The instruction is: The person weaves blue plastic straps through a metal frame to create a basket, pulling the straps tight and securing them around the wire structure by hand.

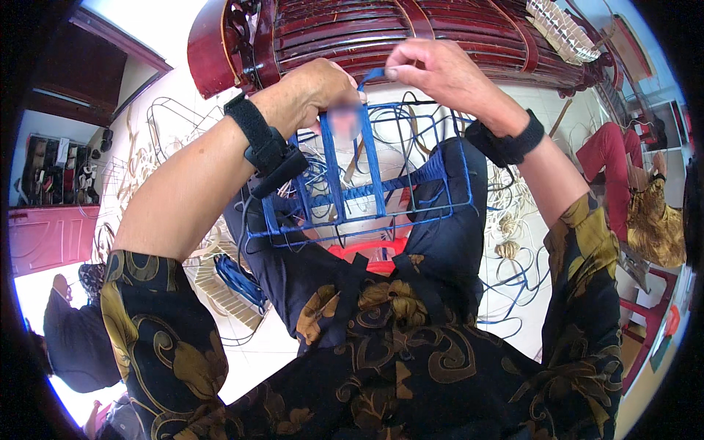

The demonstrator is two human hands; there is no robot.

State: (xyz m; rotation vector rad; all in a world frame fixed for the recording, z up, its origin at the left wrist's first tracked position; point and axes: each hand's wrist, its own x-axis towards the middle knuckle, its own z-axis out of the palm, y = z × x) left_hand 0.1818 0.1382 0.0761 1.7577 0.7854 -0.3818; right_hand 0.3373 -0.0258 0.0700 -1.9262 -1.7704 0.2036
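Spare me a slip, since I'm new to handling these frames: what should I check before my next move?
1. Right hand has the blue strip: ok, pinched between thumb and finger.
2. Left hand is at the blue frame: ok, by its top edge.
3. Left fingers' hold is firm: cannot tell, their tips are hidden.
4. Strip's tension is enough: cannot tell from one picture.
5. Surroundings are free of loose pale strips: not ok, many lie to the right.
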